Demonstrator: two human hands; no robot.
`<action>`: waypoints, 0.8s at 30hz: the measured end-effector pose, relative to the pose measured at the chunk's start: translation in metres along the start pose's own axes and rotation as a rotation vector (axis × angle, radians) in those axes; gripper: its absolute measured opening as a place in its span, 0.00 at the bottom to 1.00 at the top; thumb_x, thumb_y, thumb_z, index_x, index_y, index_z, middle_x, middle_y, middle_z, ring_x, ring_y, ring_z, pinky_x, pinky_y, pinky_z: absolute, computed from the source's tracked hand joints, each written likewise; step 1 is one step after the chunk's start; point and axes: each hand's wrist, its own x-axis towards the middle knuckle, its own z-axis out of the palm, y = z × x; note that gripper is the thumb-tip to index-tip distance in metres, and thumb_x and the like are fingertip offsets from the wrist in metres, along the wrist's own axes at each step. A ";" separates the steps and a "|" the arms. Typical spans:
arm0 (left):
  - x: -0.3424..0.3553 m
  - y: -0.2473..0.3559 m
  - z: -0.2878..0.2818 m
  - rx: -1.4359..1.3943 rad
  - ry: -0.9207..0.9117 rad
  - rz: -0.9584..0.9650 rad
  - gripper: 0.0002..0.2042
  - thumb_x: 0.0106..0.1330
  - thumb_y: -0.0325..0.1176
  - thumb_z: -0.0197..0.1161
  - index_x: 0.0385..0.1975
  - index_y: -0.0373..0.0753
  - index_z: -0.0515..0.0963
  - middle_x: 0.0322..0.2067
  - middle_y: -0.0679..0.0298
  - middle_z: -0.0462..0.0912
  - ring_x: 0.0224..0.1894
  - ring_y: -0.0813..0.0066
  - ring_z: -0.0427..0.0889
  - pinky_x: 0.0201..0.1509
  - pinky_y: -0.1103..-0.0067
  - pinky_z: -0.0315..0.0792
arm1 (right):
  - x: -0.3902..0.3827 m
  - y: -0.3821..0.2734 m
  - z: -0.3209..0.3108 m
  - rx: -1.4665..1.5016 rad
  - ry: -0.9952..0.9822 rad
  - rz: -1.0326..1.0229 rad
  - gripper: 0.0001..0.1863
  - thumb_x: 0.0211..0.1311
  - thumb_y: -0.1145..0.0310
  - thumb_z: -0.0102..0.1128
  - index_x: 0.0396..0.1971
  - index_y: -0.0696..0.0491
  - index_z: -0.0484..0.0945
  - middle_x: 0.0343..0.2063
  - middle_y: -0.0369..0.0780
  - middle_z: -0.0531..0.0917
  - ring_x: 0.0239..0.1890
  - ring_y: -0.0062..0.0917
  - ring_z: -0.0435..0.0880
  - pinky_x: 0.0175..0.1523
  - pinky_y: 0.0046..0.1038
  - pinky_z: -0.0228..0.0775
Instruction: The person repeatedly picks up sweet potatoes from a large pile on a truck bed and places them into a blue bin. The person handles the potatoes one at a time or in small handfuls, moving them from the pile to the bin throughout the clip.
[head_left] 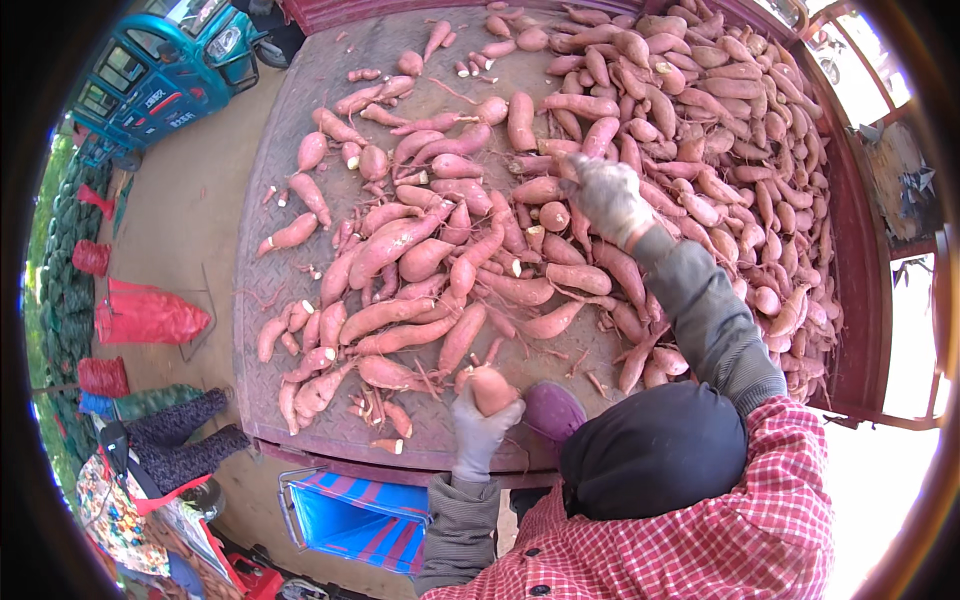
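In a pale work glove, my left hand is closed around a reddish sweet potato near the front edge of the truck bed. My right hand, also gloved, reaches far over the crop where the loose roots meet the big heap. Its fingers point down among several sweet potatoes, blurred and partly hidden, so I cannot tell whether they grip one. Loose sweet potatoes, some with pale cut ends, lie scattered left of my right hand. Both forearms wear grey sleeves.
A tall heap of sweet potatoes leans against the red side wall. Below the metal bed stands a blue-and-red striped bag. Red net sacks lie on the ground at left, and a teal vehicle is parked beyond.
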 end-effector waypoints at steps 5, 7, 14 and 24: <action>-0.005 -0.029 -0.003 -0.793 -0.155 -0.376 0.34 0.61 0.37 0.69 0.68 0.35 0.66 0.45 0.49 0.83 0.39 0.62 0.85 0.39 0.65 0.84 | 0.005 0.027 0.049 0.019 -0.235 0.241 0.41 0.56 0.56 0.72 0.70 0.48 0.68 0.46 0.49 0.89 0.53 0.45 0.88 0.58 0.45 0.78; 0.003 -0.026 0.001 -1.009 -0.164 -0.419 0.37 0.59 0.41 0.70 0.69 0.36 0.65 0.48 0.49 0.83 0.42 0.59 0.85 0.43 0.61 0.84 | -0.003 0.029 0.047 0.248 -0.171 0.254 0.41 0.53 0.62 0.74 0.70 0.49 0.71 0.48 0.49 0.89 0.55 0.43 0.87 0.61 0.43 0.77; 0.029 -0.045 0.009 -1.281 -0.226 -0.122 0.34 0.59 0.41 0.71 0.66 0.41 0.68 0.57 0.52 0.78 0.55 0.51 0.83 0.55 0.57 0.81 | -0.062 -0.078 -0.009 1.028 -0.646 0.007 0.33 0.51 0.70 0.74 0.61 0.54 0.80 0.49 0.50 0.87 0.50 0.36 0.89 0.55 0.32 0.80; 0.019 -0.024 -0.008 -1.294 -0.175 0.158 0.33 0.63 0.54 0.68 0.65 0.46 0.70 0.64 0.50 0.69 0.67 0.48 0.71 0.73 0.46 0.64 | -0.183 -0.116 -0.025 0.939 -0.712 -0.012 0.38 0.63 0.50 0.74 0.66 0.58 0.76 0.53 0.49 0.86 0.55 0.36 0.87 0.59 0.35 0.77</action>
